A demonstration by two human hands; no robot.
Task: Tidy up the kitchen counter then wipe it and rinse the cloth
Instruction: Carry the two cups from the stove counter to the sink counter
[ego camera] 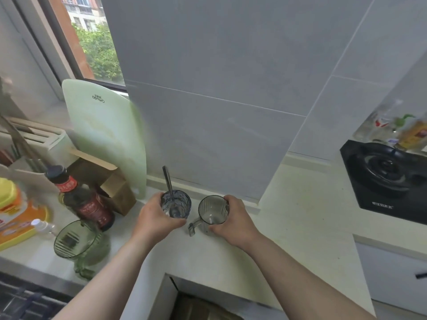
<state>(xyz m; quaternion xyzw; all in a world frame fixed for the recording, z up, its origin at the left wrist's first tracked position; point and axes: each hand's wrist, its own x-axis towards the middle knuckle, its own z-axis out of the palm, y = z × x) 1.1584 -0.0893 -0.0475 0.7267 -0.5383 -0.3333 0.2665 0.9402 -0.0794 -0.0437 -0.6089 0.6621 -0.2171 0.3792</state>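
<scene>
Two bare forearms are extended from the bottom edge over the pale stone kitchen counter (288, 218). A clear blue-tinted glass tumbler (178, 205) is gripped by the left hand (158, 219), fingers and thumb curled round its wall; a metal spoon (168, 183) is stood inside it, handle leaning toward the grey tiled wall. Just beside it, a clear ribbed glass mug (211, 210) is gripped by the right hand (234, 219), fingers wrapped over the far rim, thumb on the near side, handle turned toward the tumbler. Whether either glass is lifted off the counter cannot be told. Left of the hands, a green glass mug (76, 239), a dark sauce bottle (85, 202), a brown cardboard box (116, 189) and a pale green cutting board (108, 135) propped upright are seen. A black gas hob (388, 179) is set at far right.
</scene>
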